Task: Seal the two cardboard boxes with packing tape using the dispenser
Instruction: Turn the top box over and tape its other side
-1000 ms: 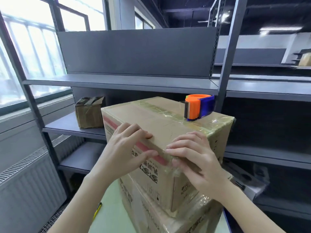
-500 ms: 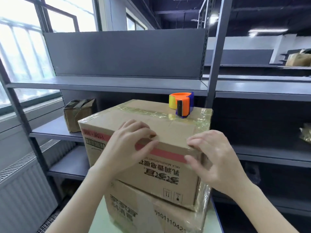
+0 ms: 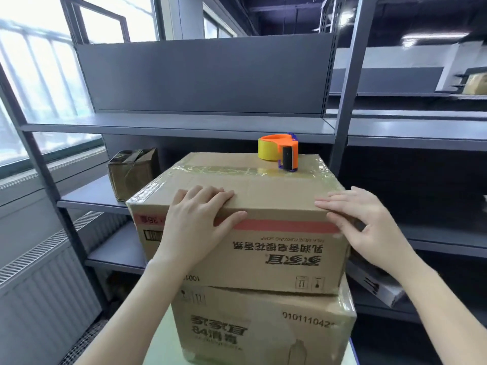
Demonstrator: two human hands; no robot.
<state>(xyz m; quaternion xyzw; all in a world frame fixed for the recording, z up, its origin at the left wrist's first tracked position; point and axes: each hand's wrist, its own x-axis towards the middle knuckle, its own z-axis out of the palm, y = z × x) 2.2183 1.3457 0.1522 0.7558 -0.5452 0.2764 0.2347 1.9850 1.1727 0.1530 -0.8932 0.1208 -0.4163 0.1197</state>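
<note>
Two cardboard boxes are stacked in front of me. The upper box (image 3: 263, 262) has clear tape along its top seam and a red stripe on its front. It sits on the lower box (image 3: 263, 327), which shows printed black characters. An orange tape dispenser (image 3: 280, 151) with a yellow roll stands on the upper box's far right top. My left hand (image 3: 196, 227) lies over the upper box's front top edge, fingers on top, thumb on the front face. My right hand (image 3: 369, 225) touches the box's right front corner with straight fingers.
Grey metal shelving (image 3: 184, 127) stands right behind the boxes, with an upright post (image 3: 345, 101) at the right. A small taped cardboard box (image 3: 133, 172) sits on the left shelf. A radiator (image 3: 39, 299) and windows are at the left. A pale table (image 3: 160, 349) carries the stack.
The upper box has turned so its front face squares up toward me. My right hand has slid out to the right corner; my left hand stays on the front edge.
</note>
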